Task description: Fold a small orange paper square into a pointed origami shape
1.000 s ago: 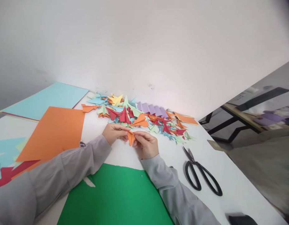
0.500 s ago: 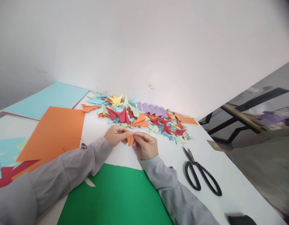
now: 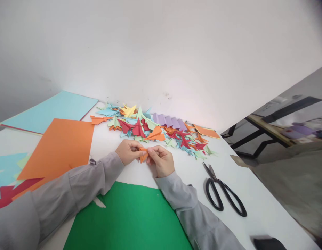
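Note:
A small folded orange paper plane [image 3: 143, 156] is pinched between my two hands over the white table. My left hand [image 3: 128, 151] grips its left side with thumb and fingers. On the right side, my right hand [image 3: 162, 160] pinches it between thumb and forefinger. Part of the folded paper is hidden behind my fingers. Just beyond my hands lies a bigger orange paper plane [image 3: 155, 134], at the front of a heap of small coloured paper planes, among them a red one [image 3: 138, 128] and a yellow one [image 3: 129, 111].
Black-handled scissors [image 3: 214, 178] lie to the right, blades slightly apart. A green sheet [image 3: 129, 218] is under my forearms. Orange sheets [image 3: 64, 146] and light-blue sheets [image 3: 54, 109] lie on the left. A pleated purple paper [image 3: 169, 121] rests by the wall.
My right thumb and fingers have shifted slightly on the small orange paper plane, and more of its folded top shows between my hands. Everything else lies as before.

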Demonstrator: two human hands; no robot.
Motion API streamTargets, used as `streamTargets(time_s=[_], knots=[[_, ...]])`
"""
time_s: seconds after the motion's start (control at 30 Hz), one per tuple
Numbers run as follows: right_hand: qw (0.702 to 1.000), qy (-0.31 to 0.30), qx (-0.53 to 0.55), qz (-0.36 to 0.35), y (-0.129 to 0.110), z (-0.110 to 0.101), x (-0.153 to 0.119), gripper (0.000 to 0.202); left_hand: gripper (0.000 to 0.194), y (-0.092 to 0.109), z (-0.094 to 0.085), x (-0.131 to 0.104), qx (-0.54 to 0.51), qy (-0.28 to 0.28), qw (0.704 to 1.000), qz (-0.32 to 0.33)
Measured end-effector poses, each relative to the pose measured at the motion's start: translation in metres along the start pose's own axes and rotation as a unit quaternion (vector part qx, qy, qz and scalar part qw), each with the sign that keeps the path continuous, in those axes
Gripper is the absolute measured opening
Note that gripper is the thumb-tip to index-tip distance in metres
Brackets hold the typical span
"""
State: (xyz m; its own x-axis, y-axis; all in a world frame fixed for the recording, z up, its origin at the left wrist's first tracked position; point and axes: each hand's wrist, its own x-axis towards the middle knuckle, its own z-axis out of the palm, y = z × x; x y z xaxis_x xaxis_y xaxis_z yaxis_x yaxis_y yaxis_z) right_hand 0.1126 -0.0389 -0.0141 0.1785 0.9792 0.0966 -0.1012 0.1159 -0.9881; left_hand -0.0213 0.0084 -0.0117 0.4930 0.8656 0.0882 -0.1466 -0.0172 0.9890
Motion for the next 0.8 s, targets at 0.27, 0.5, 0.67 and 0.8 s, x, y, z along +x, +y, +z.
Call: streamTargets(time_s=[0.27, 0.5, 0.67, 0.8], knots=[[0.998, -0.014, -0.044, -0.032, -0.001, 0.0, -0.001, 0.03, 0.025, 0.008, 0.0, -0.002, 0.009, -0.008, 1.0, -0.016], [1.0, -0.021, -0.02, -0.005, 0.0, 0.0, -0.002, 0.031, 0.027, 0.012, -0.002, -0.001, 0.009, -0.019, 1.0, 0.002], [0.999, -0.026, -0.03, -0.022, -0.003, 0.0, -0.001, 0.032, 0.027, 0.011, -0.003, 0.0, 0.015, -0.022, 0.999, -0.018], [0.999, -0.027, -0.032, -0.025, -0.003, 0.0, -0.002, 0.032, 0.026, 0.009, -0.001, 0.0, 0.008, -0.018, 0.999, -0.031]])
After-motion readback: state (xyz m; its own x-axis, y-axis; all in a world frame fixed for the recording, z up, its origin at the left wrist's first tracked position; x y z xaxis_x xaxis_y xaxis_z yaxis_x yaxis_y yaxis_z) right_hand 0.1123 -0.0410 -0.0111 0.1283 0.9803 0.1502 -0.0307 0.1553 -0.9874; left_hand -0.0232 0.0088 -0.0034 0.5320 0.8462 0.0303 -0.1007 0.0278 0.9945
